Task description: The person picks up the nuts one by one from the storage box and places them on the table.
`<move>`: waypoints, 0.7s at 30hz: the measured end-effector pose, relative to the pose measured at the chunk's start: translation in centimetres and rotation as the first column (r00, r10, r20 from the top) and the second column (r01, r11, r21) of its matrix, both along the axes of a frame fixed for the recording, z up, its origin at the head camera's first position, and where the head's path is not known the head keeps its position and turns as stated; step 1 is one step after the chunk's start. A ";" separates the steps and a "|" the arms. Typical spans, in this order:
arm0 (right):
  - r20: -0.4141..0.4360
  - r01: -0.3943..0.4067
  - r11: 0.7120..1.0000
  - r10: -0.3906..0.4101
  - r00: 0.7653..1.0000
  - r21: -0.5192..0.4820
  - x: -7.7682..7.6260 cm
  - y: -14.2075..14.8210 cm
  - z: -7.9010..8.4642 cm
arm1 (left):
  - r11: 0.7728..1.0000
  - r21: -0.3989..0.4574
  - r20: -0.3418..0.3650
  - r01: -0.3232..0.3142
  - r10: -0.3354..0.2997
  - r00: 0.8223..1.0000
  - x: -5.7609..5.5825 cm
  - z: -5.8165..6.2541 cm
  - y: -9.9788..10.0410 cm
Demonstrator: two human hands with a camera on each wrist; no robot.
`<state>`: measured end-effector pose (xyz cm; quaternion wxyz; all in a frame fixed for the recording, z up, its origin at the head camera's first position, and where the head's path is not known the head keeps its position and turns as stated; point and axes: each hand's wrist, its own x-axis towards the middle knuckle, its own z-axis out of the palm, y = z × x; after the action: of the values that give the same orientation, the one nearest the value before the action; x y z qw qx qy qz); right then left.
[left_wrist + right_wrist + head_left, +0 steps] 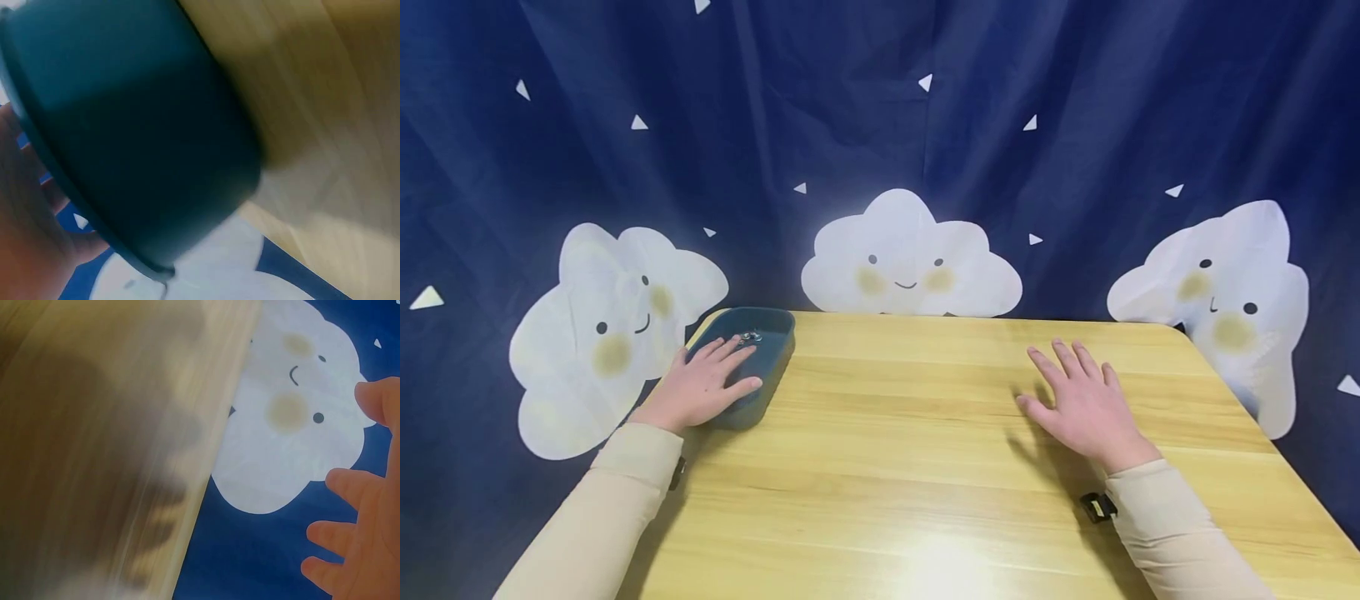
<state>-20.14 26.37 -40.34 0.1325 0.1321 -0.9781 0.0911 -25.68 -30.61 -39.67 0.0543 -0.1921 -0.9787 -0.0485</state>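
Observation:
At the table's far left corner stands a dark teal rectangular tray (778, 367) with raised walls. A few small shiny metal pieces (748, 337) lie in it, too small to tell their kind. My left hand (703, 387) is spread above the tray's near left part, palm down, holding nothing. In the left wrist view the tray's outer wall (144, 137) fills the middle, with the left hand (31, 219) beyond its rim. Over the right side of the table hovers my right hand (1086, 408), fingers spread, its shadow on the wood below. The right wrist view shows the right hand (362, 525) holding nothing.
A light wood-grain table (910, 417) reaches back to a dark blue curtain (865, 108) printed with smiling white clouds and small white triangles. The table's right edge runs beside the right arm. A small black device (1099, 507) sits at the right wrist.

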 end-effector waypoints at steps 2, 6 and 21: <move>0.002 0.000 1.000 0.000 1.000 0.005 0.0 0.0 -0.1 | 1.000 0.019 0.020 0.002 -0.002 1.000 -0.4 -0.2 -0.8; 0.004 0.001 1.000 -0.001 1.000 0.013 -0.1 0.2 -0.3 | 0.999 0.041 0.079 -0.008 0.005 0.997 -1.2 -0.1 -1.8; 0.039 -0.001 1.000 0.001 0.999 0.018 0.1 0.5 -0.2 | 0.995 0.101 0.147 0.015 -0.030 0.989 -3.6 -1.4 -4.7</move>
<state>-20.03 26.87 -40.57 0.1123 0.1320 -0.9812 0.0848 -29.32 -35.34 -41.06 -0.0098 -0.1961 -0.9741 -0.1122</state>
